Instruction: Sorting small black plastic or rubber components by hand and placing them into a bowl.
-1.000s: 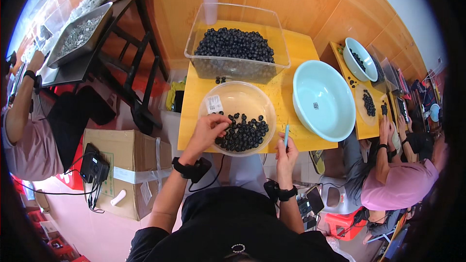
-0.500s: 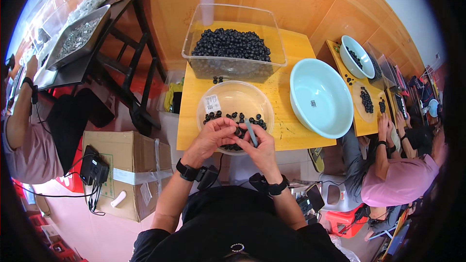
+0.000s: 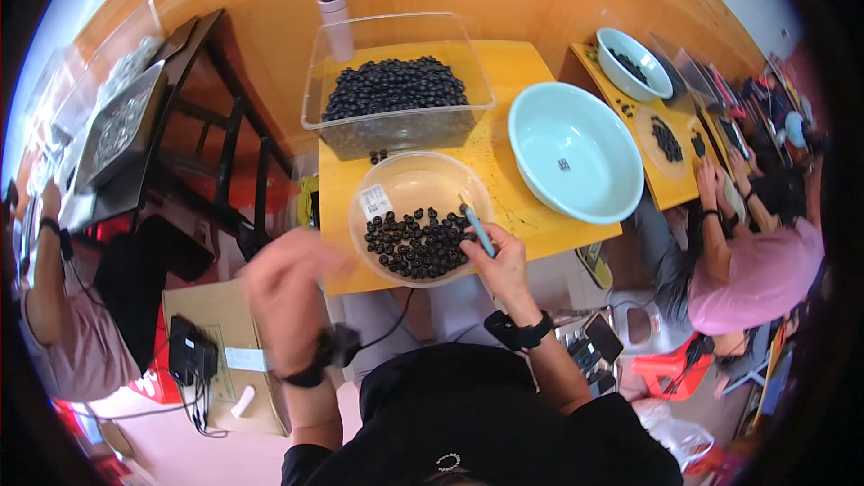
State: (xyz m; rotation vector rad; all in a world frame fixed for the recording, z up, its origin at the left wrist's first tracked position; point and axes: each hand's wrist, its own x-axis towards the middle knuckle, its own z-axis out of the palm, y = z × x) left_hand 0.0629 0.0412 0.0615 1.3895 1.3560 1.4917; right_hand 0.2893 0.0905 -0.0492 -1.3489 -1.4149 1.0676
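In my right hand [image 3: 504,265] is a slim blue pen-shaped tool [image 3: 479,232], its handle between thumb and fingers and its tip angled up and away. The fingertips are at the right side of a shallow clear round tub [image 3: 423,171]. Small black round parts [image 3: 414,247] with holes lie spread over the tub's near half; whether the fingers also touch one, I cannot make out. My left hand [image 3: 292,288] is smeared by motion, off to the left of the tub above a cardboard box, so its fingers and anything in them cannot be made out.
A large clear bin [image 3: 396,135] heaped with black parts stands behind the tub on the yellow table [image 3: 526,63]. To the right sits a light blue basin [image 3: 576,153]. A pink flask [image 3: 336,27] stands behind the bin. People work at tables on both sides.
My left hand has left the tub and swung left and nearer to me. My right hand has shifted right with the tool, uncovering the black parts. The whole view has tilted slightly.
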